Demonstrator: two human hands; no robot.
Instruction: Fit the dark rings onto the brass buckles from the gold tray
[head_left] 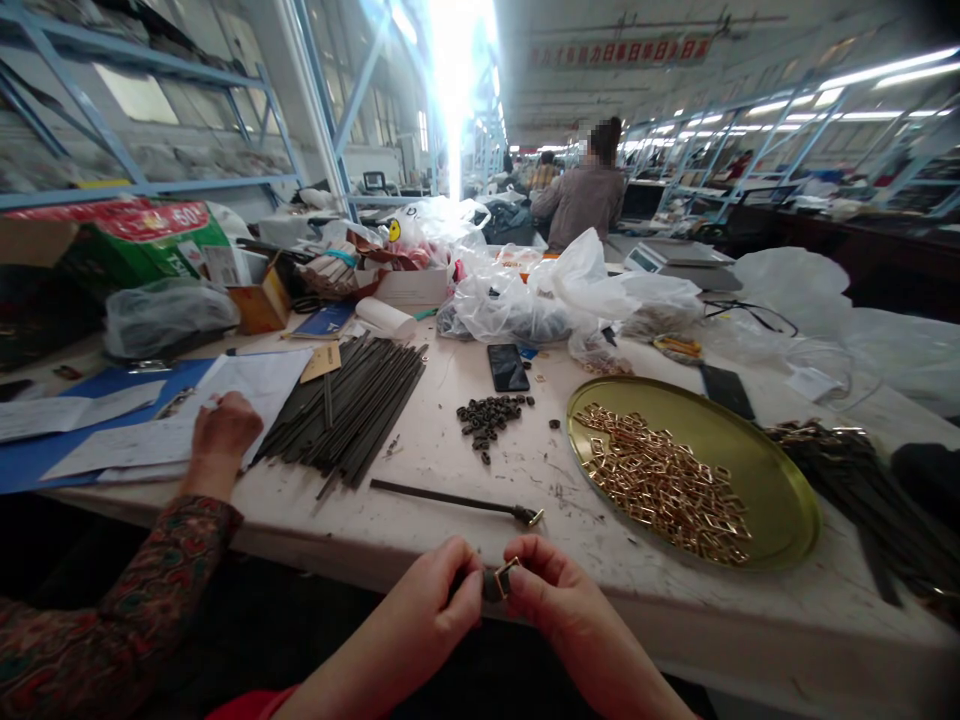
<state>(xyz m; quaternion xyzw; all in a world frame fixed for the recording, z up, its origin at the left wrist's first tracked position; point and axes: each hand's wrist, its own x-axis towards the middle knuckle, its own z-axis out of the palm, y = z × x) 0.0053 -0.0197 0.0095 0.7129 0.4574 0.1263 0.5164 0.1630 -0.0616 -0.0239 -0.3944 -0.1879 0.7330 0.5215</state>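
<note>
Just over the table's front edge, my left hand (448,588) pinches a short, dark strap piece (491,586). My right hand (551,588) grips a small gold rectangular buckle (508,574), which touches the strap piece between my fingertips. My fingers partly cover both parts. Beyond my hands lies a long dark strap (450,497) with a gold buckle (535,517) at its right end. A pile of small dark loops (489,420) sits farther back. On the right, an olive-gold oval tray (780,500) bears a heap of gold buckles (667,480).
Dark strips (352,410) lie in a stack left of the loops, and a phone (508,368) rests behind them. A co-worker's hand (227,425) is over papers (142,440) at left. Plastic bags (517,300) crowd the back; buckled straps (847,470) lie far right.
</note>
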